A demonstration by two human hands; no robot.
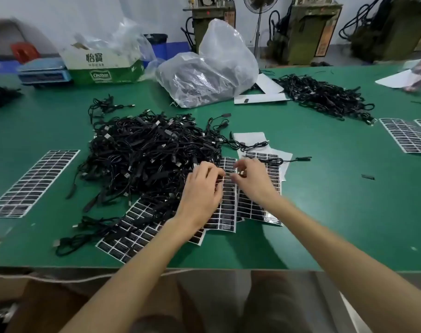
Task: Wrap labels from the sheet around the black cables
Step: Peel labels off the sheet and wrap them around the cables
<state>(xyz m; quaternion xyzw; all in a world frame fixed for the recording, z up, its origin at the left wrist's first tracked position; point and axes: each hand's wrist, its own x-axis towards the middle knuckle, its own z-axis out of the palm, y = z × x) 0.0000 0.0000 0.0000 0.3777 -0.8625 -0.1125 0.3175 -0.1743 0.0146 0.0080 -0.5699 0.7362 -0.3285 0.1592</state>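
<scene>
A big tangled pile of black cables [147, 155] lies left of centre on the green table [324, 212]. Just in front of it, several overlapping label sheets [228, 207] with black labels are spread out. Both hands hover over the top of these sheets. My left hand [202, 188] has its fingers curled down at the sheet next to the pile; what it holds is hidden. My right hand [252, 181] pinches thumb and forefinger on a small label [240, 173] at the sheet's upper end. One loose cable [276, 161] lies across the sheets behind my right hand.
Another label sheet [34, 183] lies at the left and more sheets [406, 138] at the right edge. A second cable pile [324, 97] sits back right. A plastic bag [204, 75], a carton [103, 66] and a scale [43, 70] stand behind. The table's front edge [228, 267] is close to me.
</scene>
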